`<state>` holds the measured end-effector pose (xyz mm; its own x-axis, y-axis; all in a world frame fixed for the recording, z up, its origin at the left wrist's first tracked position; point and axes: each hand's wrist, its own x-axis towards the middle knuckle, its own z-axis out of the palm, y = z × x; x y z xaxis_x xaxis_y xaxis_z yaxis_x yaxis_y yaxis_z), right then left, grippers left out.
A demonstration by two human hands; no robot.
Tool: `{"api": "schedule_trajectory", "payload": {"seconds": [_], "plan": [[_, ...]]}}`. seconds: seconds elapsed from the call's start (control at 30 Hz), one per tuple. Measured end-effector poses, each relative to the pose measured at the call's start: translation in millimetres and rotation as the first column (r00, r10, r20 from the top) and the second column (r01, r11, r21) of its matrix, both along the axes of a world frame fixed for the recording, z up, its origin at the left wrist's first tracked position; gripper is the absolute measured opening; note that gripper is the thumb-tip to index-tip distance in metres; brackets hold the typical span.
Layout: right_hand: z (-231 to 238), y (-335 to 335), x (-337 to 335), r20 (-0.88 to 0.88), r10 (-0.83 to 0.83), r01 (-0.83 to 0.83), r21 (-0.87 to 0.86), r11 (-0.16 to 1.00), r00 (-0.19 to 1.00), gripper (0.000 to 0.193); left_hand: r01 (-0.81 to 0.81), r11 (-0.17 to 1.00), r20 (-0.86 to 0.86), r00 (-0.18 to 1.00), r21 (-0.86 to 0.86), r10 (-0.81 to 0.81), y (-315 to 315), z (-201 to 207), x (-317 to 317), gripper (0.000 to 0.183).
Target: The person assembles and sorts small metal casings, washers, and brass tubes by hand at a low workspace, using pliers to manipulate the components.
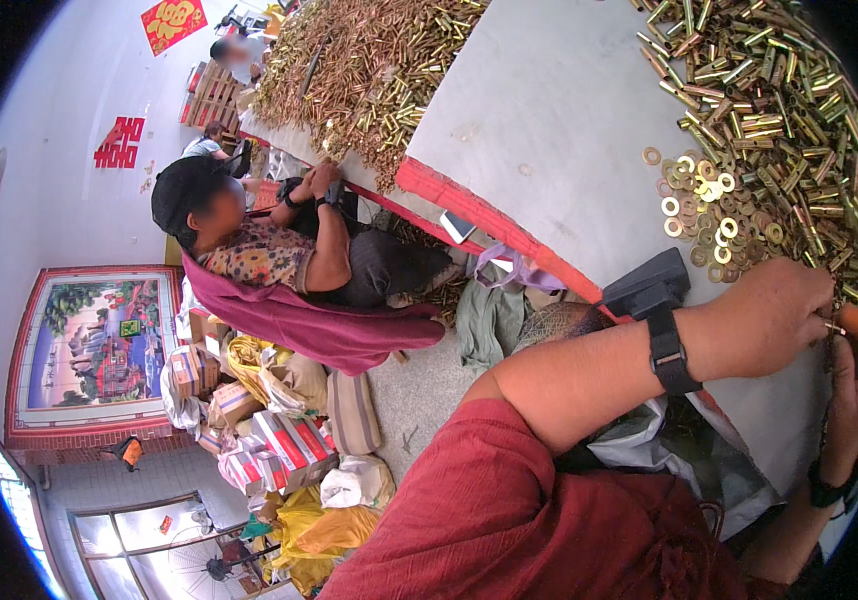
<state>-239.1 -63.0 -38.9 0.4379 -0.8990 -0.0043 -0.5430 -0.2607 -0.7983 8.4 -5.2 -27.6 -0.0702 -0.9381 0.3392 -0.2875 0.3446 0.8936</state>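
Note:
At the right edge of the head view my two hands meet over the table. My left hand (774,305), with a black strap at its wrist, is closed, its fingertips pinching a small metal piece (834,328) whose kind is unclear. Close against it, my right hand (854,375) has its fingers bent together; whatever it holds is hidden. Something orange covers one of its fingertips. Beside the hands lies a heap of brass-coloured metal tubes (749,100). Flat ring washers (719,215) are scattered at the heap's near side, just beyond my left hand.
A pale tabletop (539,110) with a red edge carries another large heap of metal parts (369,70). A co-worker (259,220) in a black cap sits at left. A phone (458,226) lies near the edge. Boxes (289,445) and yellow sacks (309,540) crowd the floor.

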Motion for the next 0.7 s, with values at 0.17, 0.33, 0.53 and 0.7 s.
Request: {"api": "schedule_trajectory", "payload": {"seconds": [0.17, 0.33, 0.53, 0.7], "plan": [[-4.3, -0.4, -3.1, -0.023, 0.057, -0.059, -0.138, 0.989, 0.998, 0.030, 0.058, 0.998, -0.012, 0.998, 0.023, -0.058, -1.0, 2.1, 2.2, 0.018], [3.0, 4.7, 3.7, -0.057, 0.096, -0.105, -0.185, 0.977, 0.994, 0.026, 0.039, 0.999, 0.008, 0.999, -0.023, -0.039, 0.1, -0.1, 2.9, 0.016], [10.5, 10.2, 14.6, -0.007, 0.059, -0.059, -0.083, 0.995, 0.998, 0.020, 0.074, 0.997, 0.026, 0.997, -0.014, -0.074, 3.1, 3.8, 4.6, 0.018], [6.8, 4.6, 4.8, -0.212, 0.127, -0.179, -0.249, 0.952, 0.969, 0.023, 0.061, 0.998, 0.085, 0.995, -0.015, -0.060, 3.9, 7.3, 1.8, 0.019]]}}
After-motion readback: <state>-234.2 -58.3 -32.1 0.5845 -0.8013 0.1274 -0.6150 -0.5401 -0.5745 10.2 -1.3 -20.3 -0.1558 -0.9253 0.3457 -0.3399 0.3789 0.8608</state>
